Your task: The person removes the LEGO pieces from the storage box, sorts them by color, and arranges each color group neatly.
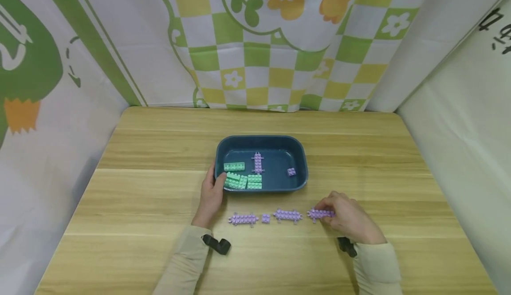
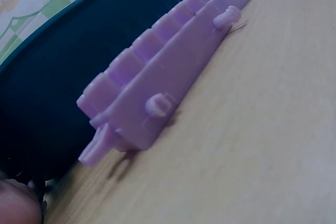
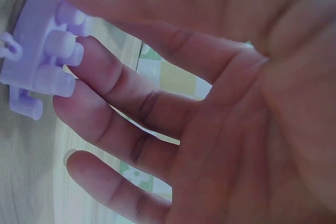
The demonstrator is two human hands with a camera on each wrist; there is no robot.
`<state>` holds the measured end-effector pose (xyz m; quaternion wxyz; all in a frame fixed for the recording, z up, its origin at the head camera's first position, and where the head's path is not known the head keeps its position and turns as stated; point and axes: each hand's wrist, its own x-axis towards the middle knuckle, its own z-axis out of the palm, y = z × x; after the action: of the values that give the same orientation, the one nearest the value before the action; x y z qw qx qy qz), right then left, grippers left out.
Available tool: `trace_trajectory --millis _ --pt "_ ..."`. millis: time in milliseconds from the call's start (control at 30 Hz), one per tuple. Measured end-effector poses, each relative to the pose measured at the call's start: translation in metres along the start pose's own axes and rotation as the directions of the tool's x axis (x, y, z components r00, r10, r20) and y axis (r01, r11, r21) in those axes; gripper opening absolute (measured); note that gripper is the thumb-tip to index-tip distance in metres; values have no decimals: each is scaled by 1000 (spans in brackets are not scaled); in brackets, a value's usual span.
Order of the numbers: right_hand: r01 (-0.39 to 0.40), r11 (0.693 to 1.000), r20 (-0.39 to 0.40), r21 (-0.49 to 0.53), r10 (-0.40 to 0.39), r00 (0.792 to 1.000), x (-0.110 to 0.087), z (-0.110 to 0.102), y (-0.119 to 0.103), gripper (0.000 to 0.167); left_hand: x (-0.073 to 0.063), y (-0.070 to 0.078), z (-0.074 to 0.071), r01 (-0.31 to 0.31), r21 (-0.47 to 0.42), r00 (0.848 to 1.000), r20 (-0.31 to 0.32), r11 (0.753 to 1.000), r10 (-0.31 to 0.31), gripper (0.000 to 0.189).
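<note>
We see the right hand (image 1: 350,217) pinching one long purple brick (image 1: 314,214) between thumb and fingertips, at the right end of a row; we cannot tell whether it touches the table (image 1: 359,153). The left hand (image 1: 211,196) grips the left wall of one dark blue tray (image 1: 275,154), thumb over the rim. Leftward from the held brick, in front of the tray, we count a second long brick (image 1: 287,215), one small square brick (image 1: 265,218) and a third long brick (image 1: 243,219), all purple. Inside the tray lie one long purple piece (image 1: 257,163), one small purple piece (image 1: 291,171) and at least four green bricks (image 1: 234,166), too bunched for an exact count. At upper right we find dark lettering (image 1: 491,19), cut off and unreadable to us.
</note>
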<state>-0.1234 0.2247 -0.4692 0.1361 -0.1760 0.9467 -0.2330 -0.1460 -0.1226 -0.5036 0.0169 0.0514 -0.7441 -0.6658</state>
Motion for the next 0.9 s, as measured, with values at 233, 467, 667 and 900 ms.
trace_trajectory --millis 233,467,667,900 --pt "-11 1000 4 -4 11 1000 1 1 0 23 0 0 0 -4 -9 1000 1 1000 4 55" --pt "-17 1000 9 -19 17 1000 2 1 0 24 -1 0 0 -8 -3 1000 1 1000 8 54" --pt "-31 999 13 -19 31 999 2 1 -1 24 4 -8 -1 -6 -9 1000 2 1000 6 55" --pt "-38 999 19 -21 38 999 3 1 -1 24 13 -36 0 -9 -27 1000 -9 1000 9 55"
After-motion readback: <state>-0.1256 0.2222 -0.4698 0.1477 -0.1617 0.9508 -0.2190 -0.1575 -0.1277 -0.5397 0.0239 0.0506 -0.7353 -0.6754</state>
